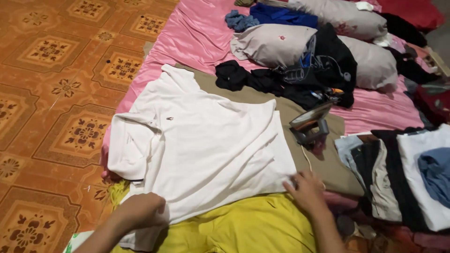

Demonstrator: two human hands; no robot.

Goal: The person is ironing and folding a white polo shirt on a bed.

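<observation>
Head view: both hands (307, 189) press flat, open, on white shirt (201, 145); left fingers hidden.

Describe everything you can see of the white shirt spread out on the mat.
The white shirt is a short-sleeved polo of soft, creased fabric, with a collar and a small dark emblem on the chest. It lies flat, front up, across an olive cloth on pink bedding. The left hand presses its lower hem; the right hand touches its side edge. A yellow garment lies against it below.
</observation>
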